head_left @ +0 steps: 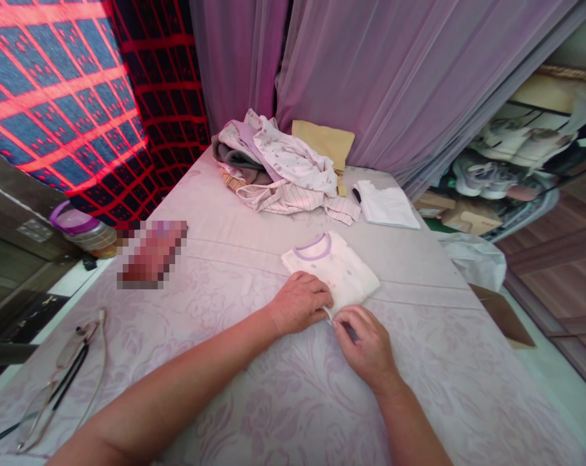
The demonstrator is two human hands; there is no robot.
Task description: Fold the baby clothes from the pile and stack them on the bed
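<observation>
Though tiny, purple prints point(313, 266) on shirt point(348, 283)

Bedroom corner, curtained, with storage at both sides.
Across the foreground, one broad flat surface under a pale floral sheet point(273, 414), printed in mauve; behind it, sheer purple curtains point(394, 77), hung in folds; at left, one red-and-dark checked cloth point(69, 84), brightly lit on its outer part, dark toward the corner; below that, one dark cabinet point(11, 188) and one tub point(81, 223) with purple rim; at right, one shelf unit point(548, 202) with shoes point(484, 178), brown wood-grain panels point(559, 252), one open cardboard box point(499, 314) on pale greenish floor point(540, 382).
</observation>
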